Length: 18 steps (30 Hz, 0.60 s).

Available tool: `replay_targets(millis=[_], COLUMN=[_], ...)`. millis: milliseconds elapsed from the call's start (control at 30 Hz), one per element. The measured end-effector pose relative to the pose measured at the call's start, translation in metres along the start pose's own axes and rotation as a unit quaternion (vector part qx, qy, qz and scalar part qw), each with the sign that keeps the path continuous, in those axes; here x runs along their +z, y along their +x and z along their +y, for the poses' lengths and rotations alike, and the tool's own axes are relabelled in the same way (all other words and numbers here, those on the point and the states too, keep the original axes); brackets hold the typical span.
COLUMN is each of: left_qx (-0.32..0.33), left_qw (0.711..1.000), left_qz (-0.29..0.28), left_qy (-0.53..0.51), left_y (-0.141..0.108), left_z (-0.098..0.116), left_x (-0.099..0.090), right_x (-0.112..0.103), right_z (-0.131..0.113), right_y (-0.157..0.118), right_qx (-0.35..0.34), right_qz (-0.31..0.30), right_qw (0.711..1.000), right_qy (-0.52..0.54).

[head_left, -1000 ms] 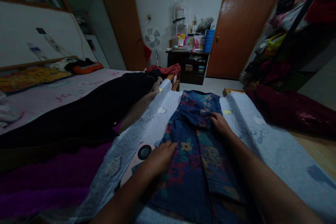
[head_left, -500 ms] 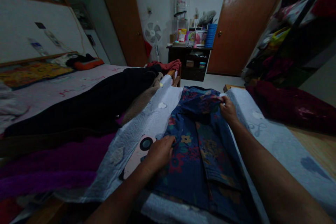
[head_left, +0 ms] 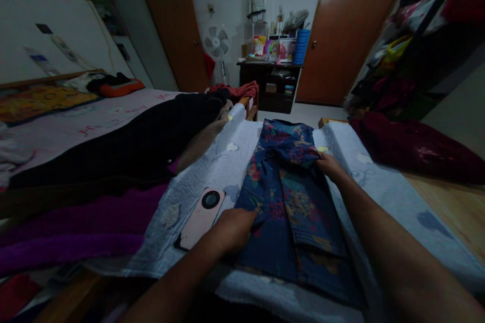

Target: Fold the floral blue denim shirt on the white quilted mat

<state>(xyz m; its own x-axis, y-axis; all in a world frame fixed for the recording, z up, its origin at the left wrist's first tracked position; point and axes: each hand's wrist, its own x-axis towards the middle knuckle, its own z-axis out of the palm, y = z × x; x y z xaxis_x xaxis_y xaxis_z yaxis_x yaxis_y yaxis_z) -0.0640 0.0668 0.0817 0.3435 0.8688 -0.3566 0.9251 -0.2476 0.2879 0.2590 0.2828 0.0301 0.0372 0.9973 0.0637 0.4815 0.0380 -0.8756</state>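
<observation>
Shows a bare left hand point(head_left: 235, 226), broad and rounded across the back, running through a narrower wrist point(head_left: 220, 245) into a bare left forearm point(head_left: 182, 280). Has a bare right hand point(head_left: 329, 165) too, looking smaller in the view, and a long right forearm point(head_left: 379, 232), likewise bare, thickening steadily toward the lower right corner. Appears smooth in outline along both forearms, as far as can be made out in such dim light.

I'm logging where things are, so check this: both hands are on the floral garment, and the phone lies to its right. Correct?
Not quite: the head view shows the phone to the left of the floral garment. The left hand and right hand are both on it, as you said.
</observation>
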Motion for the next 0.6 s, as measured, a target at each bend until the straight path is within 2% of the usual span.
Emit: replay_targets(millis=[67,133,200,267,367,433,467,533,600], left_qx=[0.021,0.041,0.042,0.038,0.072,0.111,0.129,0.145,0.133], left_qw=[0.999,0.994,0.984,0.976,0.974,0.972,0.970,0.970,0.976], left_qz=[0.006,0.034,0.063,0.075,0.040,0.004,-0.009,-0.002,0.067], left_qy=[-0.035,-0.097,-0.162,-0.201,-0.210,-0.206,-0.204,-0.194,-0.160], left_y=[0.001,0.004,0.007,0.009,0.010,0.011,0.012,0.016,0.022], left_z=[0.003,0.007,0.013,0.019,0.025,0.028,0.029,0.029,0.027], left_x=[-0.002,-0.002,0.001,0.007,0.018,0.023,0.023,0.023,0.023], right_x=[0.000,-0.002,-0.005,-0.009,-0.017,-0.024,-0.027,-0.029,-0.026], right_z=[-0.011,-0.026,-0.041,-0.051,-0.049,-0.036,-0.027,-0.009,0.006], right_y=[-0.002,0.000,0.007,0.015,0.024,0.024,0.022,0.014,0.003], right_qx=[0.053,0.072,0.067,0.026,-0.082,-0.105,-0.094,-0.056,-0.061], right_qz=[-0.034,-0.030,0.007,0.092,0.248,0.299,0.296,0.239,0.150], right_qw=[0.992,0.976,0.966,0.964,0.951,0.946,0.950,0.962,0.961], right_qy=[0.110,0.201,0.248,0.248,0.166,0.065,0.005,-0.118,-0.225])
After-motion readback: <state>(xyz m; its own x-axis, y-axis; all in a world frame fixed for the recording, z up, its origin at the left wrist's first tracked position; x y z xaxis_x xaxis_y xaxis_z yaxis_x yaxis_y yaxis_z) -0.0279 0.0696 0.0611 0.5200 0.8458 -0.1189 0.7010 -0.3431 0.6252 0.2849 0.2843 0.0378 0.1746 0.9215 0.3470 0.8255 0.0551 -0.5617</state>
